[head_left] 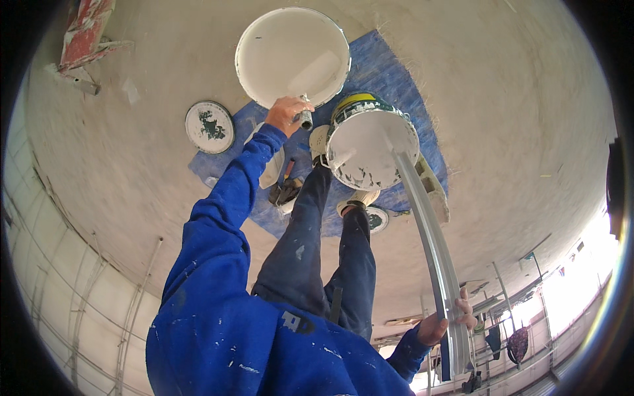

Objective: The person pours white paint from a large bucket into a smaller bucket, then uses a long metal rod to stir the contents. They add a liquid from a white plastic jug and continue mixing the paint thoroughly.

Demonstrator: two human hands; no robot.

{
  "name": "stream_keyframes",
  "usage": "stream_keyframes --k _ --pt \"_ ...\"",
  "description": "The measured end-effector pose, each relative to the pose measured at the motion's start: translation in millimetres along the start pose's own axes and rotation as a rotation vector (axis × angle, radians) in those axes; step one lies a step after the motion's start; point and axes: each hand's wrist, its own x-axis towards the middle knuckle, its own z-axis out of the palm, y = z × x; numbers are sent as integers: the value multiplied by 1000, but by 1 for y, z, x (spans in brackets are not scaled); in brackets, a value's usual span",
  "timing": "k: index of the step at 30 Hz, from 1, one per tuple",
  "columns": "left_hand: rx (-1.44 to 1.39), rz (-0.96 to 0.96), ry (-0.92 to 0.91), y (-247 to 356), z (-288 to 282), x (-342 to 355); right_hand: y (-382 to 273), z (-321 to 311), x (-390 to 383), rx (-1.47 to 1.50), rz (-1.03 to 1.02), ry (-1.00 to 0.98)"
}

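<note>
My left hand [288, 115] is closed round a white-smeared handle [306, 119]. Its pale, flat blade [317, 71], like a broad scraper's, reaches over a large round bucket [239, 58] of smooth white paste. Lower right of that stands a second bucket [414, 132], with white paste inside and smears on its rim. A long ridged grey metal profile [426, 231] slopes from this bucket's opening toward me; where its far tip rests I cannot tell. Near the profile's close end, my right hand [452, 322] grips it, fingers wrapped over its edge.
A blue sheet [389, 66] lies under the buckets and my shoes. Round smeared lids [210, 127] [378, 220], dark gloves or rags [285, 191] and a pale block [432, 193] lie around. A red step [82, 36] stands far left, rails [505, 297] at right.
</note>
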Motion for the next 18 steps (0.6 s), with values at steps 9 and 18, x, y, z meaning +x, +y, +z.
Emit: stream_keyframes --k 9,18 --pt "95 66 -111 -1 -5 -41 -8 10 -10 -84 -21 -19" --pt "270 182 -131 -41 -24 -89 -8 11 -11 -125 -90 -85"
